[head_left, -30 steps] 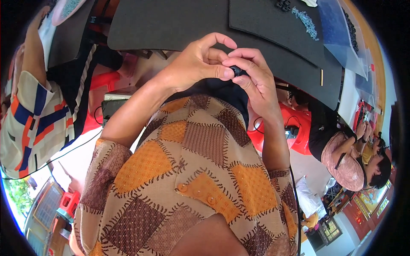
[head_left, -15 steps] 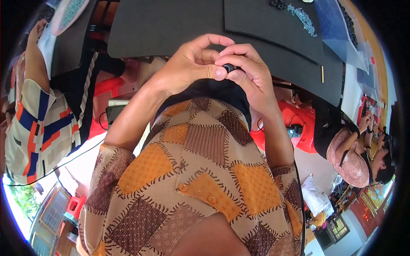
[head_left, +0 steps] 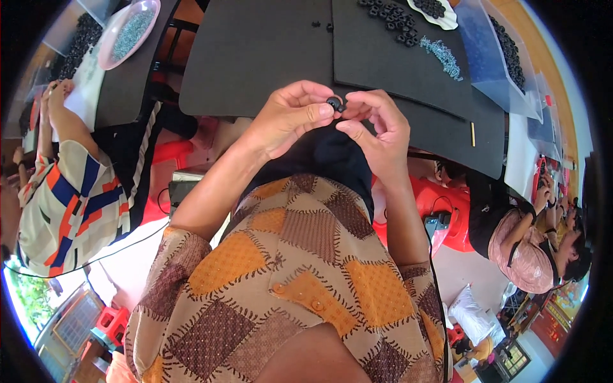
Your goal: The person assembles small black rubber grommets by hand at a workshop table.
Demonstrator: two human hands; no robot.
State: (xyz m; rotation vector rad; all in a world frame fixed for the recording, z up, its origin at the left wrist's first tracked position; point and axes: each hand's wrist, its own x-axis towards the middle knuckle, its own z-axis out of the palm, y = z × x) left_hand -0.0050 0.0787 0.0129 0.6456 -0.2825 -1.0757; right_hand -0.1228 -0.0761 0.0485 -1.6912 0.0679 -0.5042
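My left hand (head_left: 295, 118) pinches a small round black part (head_left: 334, 102) between thumb and fingertips, just above the near edge of the black table (head_left: 255, 57). My right hand (head_left: 381, 124) is beside it on the right, thumb and forefinger spread apart; any contact with the part is too small to make out. Several similar black parts (head_left: 399, 22) lie on a black board (head_left: 377, 60) beyond my hands. A pile of small silvery-blue pieces, like screws (head_left: 442, 57), lies to their right.
A white scalloped dish (head_left: 451, 19) of black parts stands at the far right, near a clear plastic bin (head_left: 491, 76). A yellow stick (head_left: 473, 134) lies near the table edge. Co-workers sit left and right; a pinkish oval tray (head_left: 110, 60) stands at the left.
My hands have drawn apart; the right thumb and forefinger have opened away from the black part, which stays in my left hand. The view has shifted, showing more of the table's far side.
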